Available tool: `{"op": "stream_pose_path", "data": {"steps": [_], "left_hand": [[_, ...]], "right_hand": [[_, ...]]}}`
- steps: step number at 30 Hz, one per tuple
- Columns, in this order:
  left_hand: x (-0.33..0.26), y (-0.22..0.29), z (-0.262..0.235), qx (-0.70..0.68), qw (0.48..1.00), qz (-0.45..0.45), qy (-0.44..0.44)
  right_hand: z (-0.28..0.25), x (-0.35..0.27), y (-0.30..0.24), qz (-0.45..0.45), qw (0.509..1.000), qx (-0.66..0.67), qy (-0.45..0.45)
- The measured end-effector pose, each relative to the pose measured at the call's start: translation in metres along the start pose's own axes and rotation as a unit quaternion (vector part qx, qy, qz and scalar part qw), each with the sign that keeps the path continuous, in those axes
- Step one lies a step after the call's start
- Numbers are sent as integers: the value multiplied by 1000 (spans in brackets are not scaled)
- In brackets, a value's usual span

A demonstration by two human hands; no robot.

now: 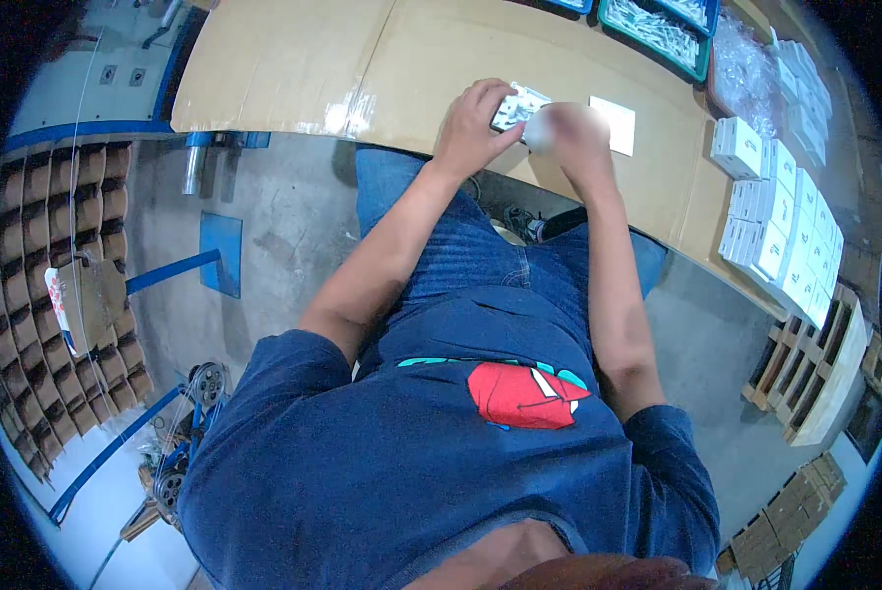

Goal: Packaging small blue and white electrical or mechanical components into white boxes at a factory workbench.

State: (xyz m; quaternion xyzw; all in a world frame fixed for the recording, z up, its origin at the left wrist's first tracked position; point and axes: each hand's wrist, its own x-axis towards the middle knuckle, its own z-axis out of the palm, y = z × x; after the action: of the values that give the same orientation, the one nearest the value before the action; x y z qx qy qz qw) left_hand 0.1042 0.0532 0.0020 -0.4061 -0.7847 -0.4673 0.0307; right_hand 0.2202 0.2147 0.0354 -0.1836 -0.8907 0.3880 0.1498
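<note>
A small open box with white pieces in it (522, 102) lies at the table's near edge, between my two hands. My left hand (475, 130) grips its left side, fingers bent over the far corner and thumb along the near side. At the box's right side is my right hand (580, 147); its fingers are smeared, so whether they hold anything cannot be made out. A flat white rectangle, like a card or box lid (614, 125), lies just beyond the right hand, partly covered by it.
The table (293, 69) is covered with brown cardboard. Green (655, 37) and blue (692, 10) trays of small white parts stand far right, beside clear plastic bags (743, 74). Stacked white boxes (780, 231) line the right edge. A wooden pallet (800, 364) is on the floor.
</note>
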Motion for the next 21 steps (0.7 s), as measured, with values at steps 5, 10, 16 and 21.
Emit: {"op": "stream_pose_path", "data": {"steps": [5,10,16,21], "left_hand": [[2,4,-13,24,998,62,-22],[-3,-3,-11,72,994,21,-76],[-2,-1,-9,69,995,24,-68],[-2,-10,-8,65,997,-2,-51]], "right_hand": [[-4,-1,1,-26,998,35,52],[-4,-5,-3,-23,999,28,8],[0,3,17,-26,999,39,27],[5,4,21,-64,996,43,51]]}}
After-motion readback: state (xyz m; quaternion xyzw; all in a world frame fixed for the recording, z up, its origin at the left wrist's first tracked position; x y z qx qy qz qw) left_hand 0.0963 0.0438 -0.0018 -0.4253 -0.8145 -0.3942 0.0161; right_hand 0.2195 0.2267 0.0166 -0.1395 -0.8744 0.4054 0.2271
